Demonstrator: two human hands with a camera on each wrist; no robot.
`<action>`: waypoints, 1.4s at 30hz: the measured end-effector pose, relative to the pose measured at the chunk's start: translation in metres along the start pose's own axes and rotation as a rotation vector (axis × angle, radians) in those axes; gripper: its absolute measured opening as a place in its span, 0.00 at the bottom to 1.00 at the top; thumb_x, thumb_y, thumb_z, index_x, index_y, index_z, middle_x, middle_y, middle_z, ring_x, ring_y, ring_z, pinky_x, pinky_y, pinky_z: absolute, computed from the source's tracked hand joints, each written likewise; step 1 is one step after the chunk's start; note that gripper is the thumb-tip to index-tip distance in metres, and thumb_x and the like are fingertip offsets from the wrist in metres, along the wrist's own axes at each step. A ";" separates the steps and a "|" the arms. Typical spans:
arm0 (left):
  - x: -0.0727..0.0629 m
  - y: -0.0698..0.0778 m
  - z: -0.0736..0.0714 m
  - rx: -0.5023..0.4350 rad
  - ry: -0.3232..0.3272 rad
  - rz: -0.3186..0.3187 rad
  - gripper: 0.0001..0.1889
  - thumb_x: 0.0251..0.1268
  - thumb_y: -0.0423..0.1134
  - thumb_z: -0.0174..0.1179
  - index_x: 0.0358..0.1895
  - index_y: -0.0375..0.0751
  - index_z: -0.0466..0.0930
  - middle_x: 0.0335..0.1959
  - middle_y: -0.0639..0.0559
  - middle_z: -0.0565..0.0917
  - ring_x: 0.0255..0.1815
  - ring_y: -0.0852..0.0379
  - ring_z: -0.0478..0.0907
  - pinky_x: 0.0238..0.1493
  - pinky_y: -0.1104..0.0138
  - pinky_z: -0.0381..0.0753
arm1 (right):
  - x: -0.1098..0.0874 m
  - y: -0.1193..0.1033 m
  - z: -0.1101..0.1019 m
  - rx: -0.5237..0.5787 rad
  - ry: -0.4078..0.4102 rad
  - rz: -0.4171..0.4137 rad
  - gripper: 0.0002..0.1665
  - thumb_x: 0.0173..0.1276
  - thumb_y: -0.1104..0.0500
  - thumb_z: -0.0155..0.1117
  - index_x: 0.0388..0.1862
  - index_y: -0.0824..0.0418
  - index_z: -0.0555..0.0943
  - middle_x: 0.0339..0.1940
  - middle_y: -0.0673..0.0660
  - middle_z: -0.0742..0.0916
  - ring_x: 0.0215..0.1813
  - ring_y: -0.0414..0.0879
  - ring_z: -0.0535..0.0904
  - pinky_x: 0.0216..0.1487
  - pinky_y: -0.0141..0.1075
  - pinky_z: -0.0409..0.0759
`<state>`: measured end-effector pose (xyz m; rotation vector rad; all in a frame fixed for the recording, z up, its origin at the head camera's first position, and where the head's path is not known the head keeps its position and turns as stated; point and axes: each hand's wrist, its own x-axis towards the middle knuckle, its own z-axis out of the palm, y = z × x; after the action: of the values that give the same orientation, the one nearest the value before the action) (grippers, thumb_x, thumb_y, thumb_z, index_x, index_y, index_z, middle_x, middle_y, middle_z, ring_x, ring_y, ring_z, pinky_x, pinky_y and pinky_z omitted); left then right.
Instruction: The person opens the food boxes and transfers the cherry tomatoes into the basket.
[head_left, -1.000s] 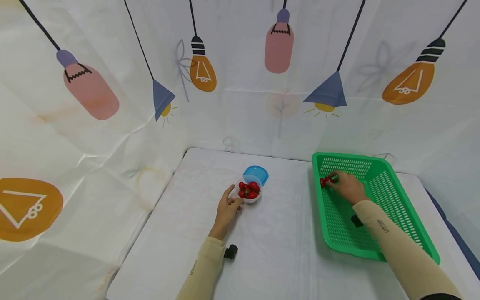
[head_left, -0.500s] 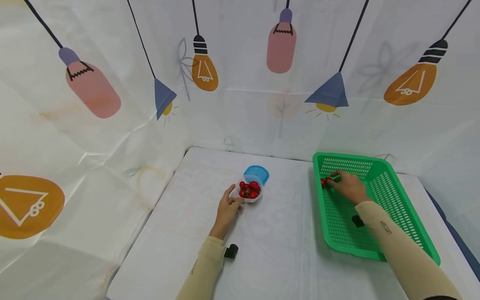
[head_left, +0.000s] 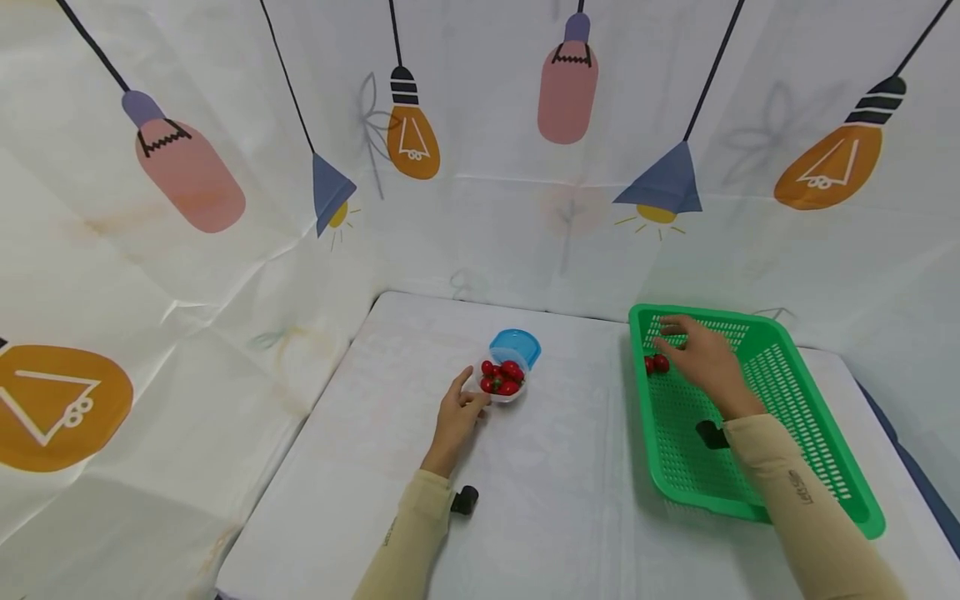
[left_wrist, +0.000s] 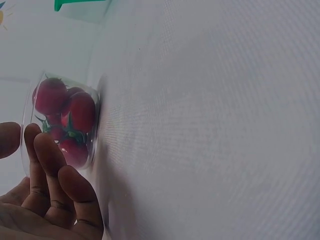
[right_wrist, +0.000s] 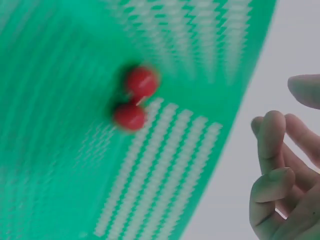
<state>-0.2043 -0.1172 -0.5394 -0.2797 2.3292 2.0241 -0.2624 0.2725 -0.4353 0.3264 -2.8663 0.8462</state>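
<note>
Several red cherry tomatoes (head_left: 502,379) sit in a small clear plastic box (left_wrist: 91,155), whose blue lid (head_left: 517,345) lies behind it. My left hand (head_left: 455,417) rests at the box's near left side, its fingertips at the wall and rim, thumb and forefinger apart. Two more cherry tomatoes (right_wrist: 141,81) lie against the left wall of the green basket (head_left: 660,467). Above that basket, a little beyond them, hovers my right hand (head_left: 705,362) with nothing in it. Its thumb stands apart from its loosely bent fingers in the right wrist view.
A white cover spreads over the table (head_left: 555,500). Behind and to the left hang white sheets (head_left: 480,233) printed with lamps. The basket's raised walls surround its right-side place. Each wrist carries a small black camera (head_left: 465,500).
My right hand has let go of the tomatoes by the basket's left wall and lifted slightly up and away. The left hand stays at the box. The head view has tilted slightly.
</note>
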 end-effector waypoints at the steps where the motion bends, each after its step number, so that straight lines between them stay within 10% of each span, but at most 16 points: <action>1: 0.000 0.000 0.000 -0.001 -0.002 0.001 0.33 0.73 0.40 0.59 0.79 0.52 0.61 0.39 0.50 0.86 0.39 0.48 0.81 0.44 0.63 0.77 | -0.002 -0.007 -0.001 0.014 -0.001 -0.015 0.28 0.77 0.50 0.61 0.68 0.64 0.74 0.58 0.69 0.84 0.46 0.62 0.85 0.35 0.49 0.80; 22: 0.005 -0.003 -0.002 0.000 -0.005 -0.002 0.32 0.73 0.41 0.60 0.78 0.52 0.62 0.40 0.49 0.86 0.38 0.50 0.81 0.44 0.64 0.78 | -0.005 -0.125 0.014 -0.020 -0.101 -0.172 0.24 0.72 0.48 0.67 0.63 0.55 0.80 0.53 0.53 0.87 0.39 0.46 0.81 0.29 0.39 0.77; 42: 0.002 -0.002 -0.002 -0.024 -0.011 0.023 0.33 0.73 0.40 0.60 0.78 0.48 0.62 0.39 0.47 0.87 0.37 0.49 0.82 0.42 0.63 0.79 | 0.018 -0.168 0.080 -0.025 -0.383 -0.219 0.19 0.73 0.52 0.66 0.61 0.50 0.82 0.53 0.56 0.89 0.43 0.49 0.84 0.36 0.41 0.82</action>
<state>-0.2057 -0.1198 -0.5412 -0.2430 2.3132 2.0601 -0.2448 0.0884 -0.4110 0.8684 -3.0950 0.7776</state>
